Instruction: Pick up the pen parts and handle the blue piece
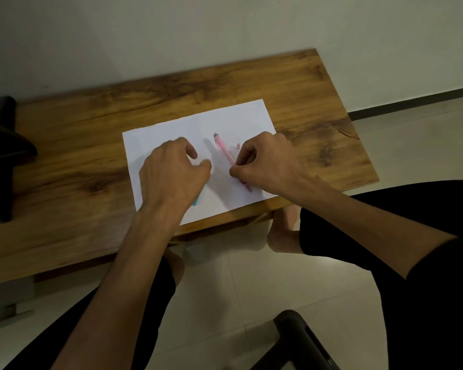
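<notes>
Observed a wooden table (72, 145) set against a pale wall, seen from above on the head view. Noted a white sheet of paper (238, 116) lying flat near the table's near edge, skewed to it. Found a dark object (3, 156) at the table's left end, too dim to identify.

Recorded the left hand (171, 172) hovering over the sheet's left half, fingers loosely curled, thumb and forefinger apart; could not tell whether anything was held. Spotted a teal item (196, 200) on the paper, mostly hidden beneath that hand's wrist.

Recorded the right hand (265, 161) over the sheet's right half, fingers curled and thumb and forefinger pinched together on the pink pen (221, 145). Found the pen lying slantwise on the paper, clip end pointing away to the upper left of the grip, tip emerging just below the thumb. Noted a small pink piece (238, 146) just beside the knuckles, blurred.
</notes>
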